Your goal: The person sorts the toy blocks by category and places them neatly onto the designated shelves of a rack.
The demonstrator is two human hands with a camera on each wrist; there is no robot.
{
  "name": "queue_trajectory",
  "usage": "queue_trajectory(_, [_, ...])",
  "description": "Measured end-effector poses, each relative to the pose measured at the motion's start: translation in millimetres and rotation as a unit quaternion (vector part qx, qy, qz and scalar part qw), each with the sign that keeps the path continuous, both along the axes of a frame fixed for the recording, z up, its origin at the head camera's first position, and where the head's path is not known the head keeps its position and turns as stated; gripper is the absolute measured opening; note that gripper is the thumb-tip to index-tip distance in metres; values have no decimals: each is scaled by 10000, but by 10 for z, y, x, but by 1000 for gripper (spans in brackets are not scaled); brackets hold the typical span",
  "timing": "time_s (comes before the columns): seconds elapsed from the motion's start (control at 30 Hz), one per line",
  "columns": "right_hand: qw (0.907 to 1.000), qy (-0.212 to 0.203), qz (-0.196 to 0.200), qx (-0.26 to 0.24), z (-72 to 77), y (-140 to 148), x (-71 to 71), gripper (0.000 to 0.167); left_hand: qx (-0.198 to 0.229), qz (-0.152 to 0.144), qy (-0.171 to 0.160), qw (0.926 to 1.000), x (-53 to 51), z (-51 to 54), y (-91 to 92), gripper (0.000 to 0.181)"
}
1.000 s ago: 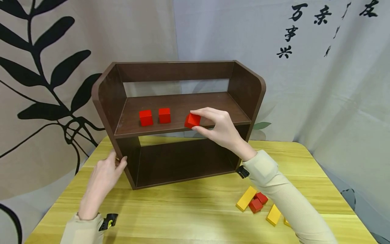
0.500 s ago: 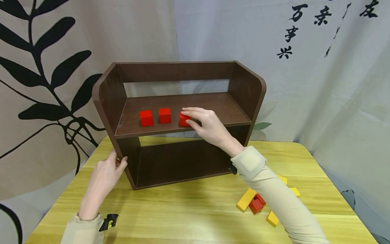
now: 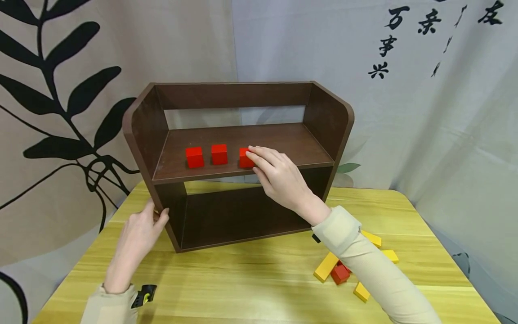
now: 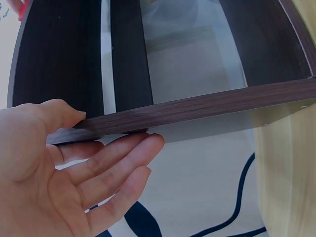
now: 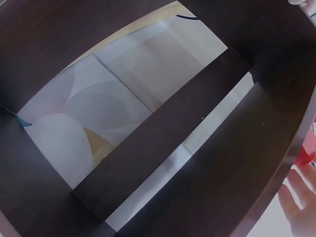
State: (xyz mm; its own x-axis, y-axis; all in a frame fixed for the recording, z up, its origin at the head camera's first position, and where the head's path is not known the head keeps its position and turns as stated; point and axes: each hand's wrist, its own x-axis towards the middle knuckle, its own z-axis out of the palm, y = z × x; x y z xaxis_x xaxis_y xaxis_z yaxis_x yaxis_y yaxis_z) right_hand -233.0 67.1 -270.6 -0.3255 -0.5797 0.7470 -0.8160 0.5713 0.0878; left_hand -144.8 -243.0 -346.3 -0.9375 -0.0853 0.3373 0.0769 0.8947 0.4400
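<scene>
A dark brown two-tier shelf (image 3: pixel 243 135) stands on the table. My left hand (image 3: pixel 135 236) holds its left side panel near the bottom; in the left wrist view the thumb lies on one side of the panel edge (image 4: pixel 197 104) and the fingers on the other. Three red cubes sit in a row along the upper board: the left cube (image 3: pixel 194 157), the middle cube (image 3: pixel 219 154) and the right cube (image 3: pixel 244 158). Over the right cube's right side lie the extended fingers of my right hand (image 3: pixel 283 180), hiding part of it. The thumb is apart from the cube.
Yellow blocks (image 3: pixel 326 267) and red cubes (image 3: pixel 341 273) lie on the wooden table (image 3: pixel 243 283) at the right, partly behind my right sleeve. Behind stands a pale curtain (image 3: pixel 283 40) with leaf and character prints.
The right cube was pinched in my right hand and now rests on the upper board beside the others. My right fingers have loosened and shifted slightly right. The left hand has stayed put.
</scene>
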Motion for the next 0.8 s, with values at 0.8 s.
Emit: queue_trajectory(0.8, [9917,-1055,-431,591,72,-68,-41,48,39,-18,53,10000,-3,-21,-1,27])
